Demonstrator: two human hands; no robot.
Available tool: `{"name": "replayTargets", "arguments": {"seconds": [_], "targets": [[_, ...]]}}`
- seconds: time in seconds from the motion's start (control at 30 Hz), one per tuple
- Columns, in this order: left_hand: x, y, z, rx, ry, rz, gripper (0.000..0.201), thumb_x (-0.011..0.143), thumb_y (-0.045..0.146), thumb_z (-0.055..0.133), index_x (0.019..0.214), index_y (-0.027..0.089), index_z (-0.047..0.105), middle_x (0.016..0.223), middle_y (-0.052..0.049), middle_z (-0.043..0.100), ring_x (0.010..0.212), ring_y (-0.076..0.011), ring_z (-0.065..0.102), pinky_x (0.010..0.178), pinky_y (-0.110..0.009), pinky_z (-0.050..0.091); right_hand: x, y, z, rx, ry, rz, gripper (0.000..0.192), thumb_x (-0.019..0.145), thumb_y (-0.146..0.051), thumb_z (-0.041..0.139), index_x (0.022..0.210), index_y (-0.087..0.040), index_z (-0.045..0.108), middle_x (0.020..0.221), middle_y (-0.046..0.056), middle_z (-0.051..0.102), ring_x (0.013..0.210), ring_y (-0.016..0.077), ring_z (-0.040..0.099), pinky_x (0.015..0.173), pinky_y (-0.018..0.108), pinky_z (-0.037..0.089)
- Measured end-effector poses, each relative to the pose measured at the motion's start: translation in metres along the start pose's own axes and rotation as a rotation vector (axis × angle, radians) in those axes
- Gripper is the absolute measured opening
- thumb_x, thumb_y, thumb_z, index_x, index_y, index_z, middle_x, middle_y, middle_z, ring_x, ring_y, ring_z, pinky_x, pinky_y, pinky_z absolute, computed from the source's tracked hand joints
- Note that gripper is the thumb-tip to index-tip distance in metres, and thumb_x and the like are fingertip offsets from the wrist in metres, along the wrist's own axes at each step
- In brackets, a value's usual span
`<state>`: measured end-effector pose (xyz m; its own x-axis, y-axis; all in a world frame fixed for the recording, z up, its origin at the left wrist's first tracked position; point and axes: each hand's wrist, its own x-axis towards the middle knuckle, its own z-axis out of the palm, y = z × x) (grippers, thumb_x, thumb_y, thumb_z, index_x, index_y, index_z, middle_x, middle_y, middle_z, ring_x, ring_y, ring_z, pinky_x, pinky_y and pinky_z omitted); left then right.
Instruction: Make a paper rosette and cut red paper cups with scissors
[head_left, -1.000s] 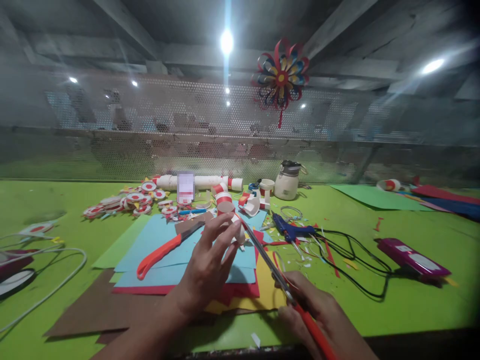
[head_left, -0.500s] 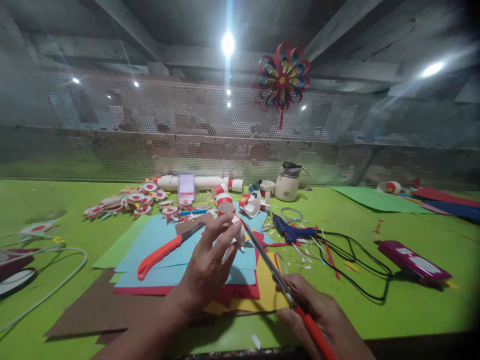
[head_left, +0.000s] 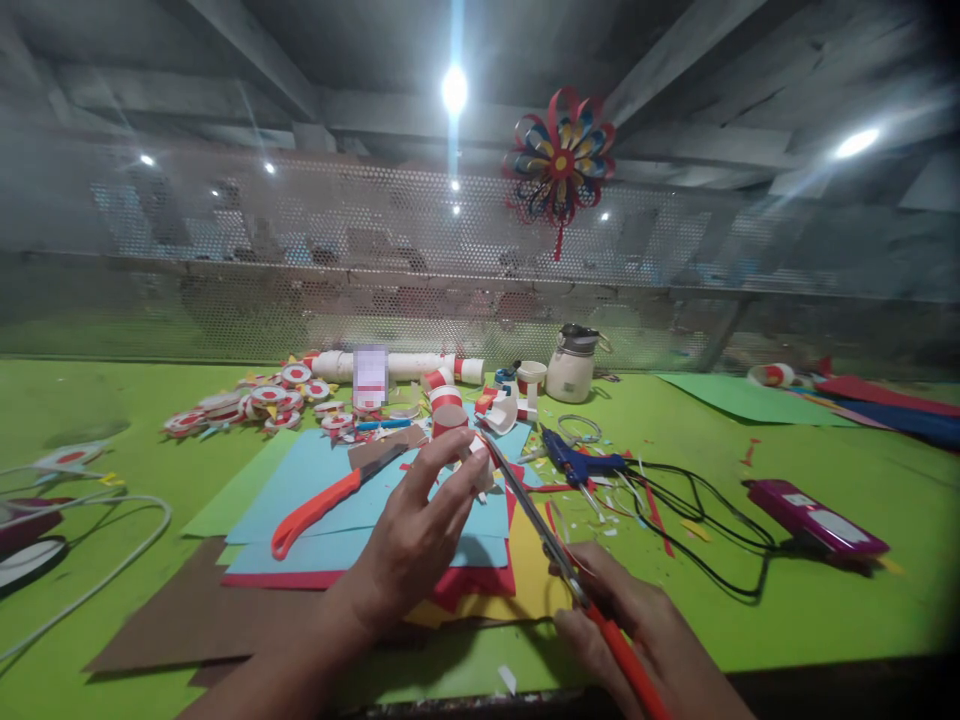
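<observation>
A person works at a green counter [head_left: 750, 610] strewn with craft paper. The left hand [head_left: 420, 545], near the middle of the view, pinches a small red-and-white paper piece [head_left: 480, 465] between thumb and fingertips, the other fingers loosely curled. Compared with a second ago, this hand has barely shifted; the paper piece sits slightly lower and closer to the blades.

The right hand [head_left: 637, 625], at about 5 o'clock from the left, is closed round the orange handles of a pair of scissors [head_left: 540, 525]. The blades point toward 11 o'clock, their tips touching the paper piece. They look nearly closed, as before, so the snip seems to be mid-way, with no fresh offcut visible.

Beneath the hands lies a stack of coloured sheets [head_left: 330, 510], blue on top. An orange-handled utility knife [head_left: 330, 498] rests on it at 9 o'clock from the left hand. A blue glue gun [head_left: 581, 463] with a black cable lies at 2 o'clock.
</observation>
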<state>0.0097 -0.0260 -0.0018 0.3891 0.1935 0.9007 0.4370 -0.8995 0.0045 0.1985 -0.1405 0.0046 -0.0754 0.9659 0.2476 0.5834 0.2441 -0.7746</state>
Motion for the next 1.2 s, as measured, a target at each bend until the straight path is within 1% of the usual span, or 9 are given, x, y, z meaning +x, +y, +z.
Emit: {"name": "replayTargets", "arguments": {"seconds": [0.23, 0.33, 0.43, 0.6, 0.7, 0.87, 1.07, 1.2], "targets": [[0.0009, 0.001, 0.0009, -0.02, 0.02, 0.014, 0.058, 0.077, -0.006, 0.052, 0.131, 0.015, 0.042, 0.127, -0.016, 0.046, 0.122, -0.0239, 0.045, 0.097, -0.04, 0.049, -0.0017, 0.0028, 0.0006, -0.021, 0.007, 0.014, 0.045, 0.084, -0.062, 0.037, 0.089, -0.02, 0.049, 0.061, -0.005, 0.035, 0.053, 0.0114, 0.031, 0.049, 0.023, 0.026], [0.0026, 0.0021, 0.0002, -0.008, 0.031, 0.015, 0.059, 0.077, -0.006, 0.053, 0.131, 0.016, 0.042, 0.127, -0.016, 0.044, 0.123, -0.0249, 0.044, 0.095, -0.04, 0.05, -0.0023, 0.0014, -0.0005, -0.023, -0.006, 0.039, 0.043, 0.085, -0.061, 0.036, 0.088, -0.02, 0.048, 0.06, -0.005, 0.032, 0.053, 0.0113, 0.03, 0.049, 0.023, 0.024], [0.0032, 0.0027, -0.0006, -0.016, 0.022, 0.011, 0.061, 0.077, -0.005, 0.052, 0.133, 0.018, 0.04, 0.128, -0.016, 0.044, 0.123, -0.0245, 0.044, 0.095, -0.041, 0.05, -0.0025, 0.0004, -0.0011, -0.009, -0.017, 0.028, 0.042, 0.085, -0.061, 0.035, 0.086, -0.021, 0.048, 0.06, -0.005, 0.033, 0.053, 0.0113, 0.03, 0.049, 0.023, 0.024], [0.0, 0.0009, 0.0006, -0.021, 0.005, 0.003, 0.063, 0.078, -0.004, 0.052, 0.135, 0.02, 0.038, 0.129, -0.015, 0.044, 0.124, -0.0246, 0.043, 0.098, -0.044, 0.047, -0.002, 0.0012, -0.001, 0.009, 0.004, 0.003, 0.042, 0.085, -0.06, 0.038, 0.089, -0.02, 0.05, 0.06, -0.004, 0.037, 0.052, 0.011, 0.032, 0.048, 0.023, 0.026], [-0.0029, -0.0005, 0.002, -0.031, -0.02, -0.011, 0.064, 0.078, -0.005, 0.053, 0.135, 0.02, 0.038, 0.13, -0.014, 0.044, 0.125, -0.0243, 0.042, 0.099, -0.043, 0.046, -0.0014, 0.0007, -0.0023, -0.006, 0.011, 0.0, 0.042, 0.084, -0.06, 0.039, 0.088, -0.02, 0.051, 0.06, -0.004, 0.039, 0.052, 0.011, 0.034, 0.048, 0.022, 0.027], [-0.0043, -0.0003, 0.0015, -0.007, -0.016, 0.008, 0.063, 0.077, -0.006, 0.054, 0.134, 0.018, 0.04, 0.129, -0.015, 0.045, 0.124, -0.0245, 0.043, 0.1, -0.044, 0.045, -0.0008, 0.0006, -0.0058, -0.055, -0.019, 0.022, 0.04, 0.085, -0.058, 0.04, 0.088, -0.02, 0.053, 0.059, -0.004, 0.041, 0.053, 0.0115, 0.035, 0.048, 0.022, 0.028], [-0.0024, 0.0003, -0.0001, 0.029, -0.027, 0.03, 0.062, 0.076, -0.007, 0.053, 0.132, 0.017, 0.042, 0.128, -0.015, 0.046, 0.122, -0.0243, 0.044, 0.1, -0.045, 0.045, -0.0014, 0.0073, -0.0061, -0.081, 0.007, -0.011, 0.036, 0.085, -0.054, 0.044, 0.086, -0.019, 0.054, 0.063, -0.002, 0.049, 0.055, 0.0118, 0.042, 0.049, 0.021, 0.034], [-0.0016, 0.0008, 0.0, 0.024, -0.03, 0.034, 0.059, 0.076, -0.007, 0.054, 0.13, 0.016, 0.044, 0.127, -0.014, 0.047, 0.121, -0.0237, 0.046, 0.101, -0.044, 0.044, -0.0026, 0.01, -0.0056, -0.125, 0.049, -0.015, 0.03, 0.083, -0.05, 0.05, 0.083, -0.019, 0.055, 0.06, -0.003, 0.046, 0.054, 0.0111, 0.038, 0.049, 0.02, 0.034]]}}
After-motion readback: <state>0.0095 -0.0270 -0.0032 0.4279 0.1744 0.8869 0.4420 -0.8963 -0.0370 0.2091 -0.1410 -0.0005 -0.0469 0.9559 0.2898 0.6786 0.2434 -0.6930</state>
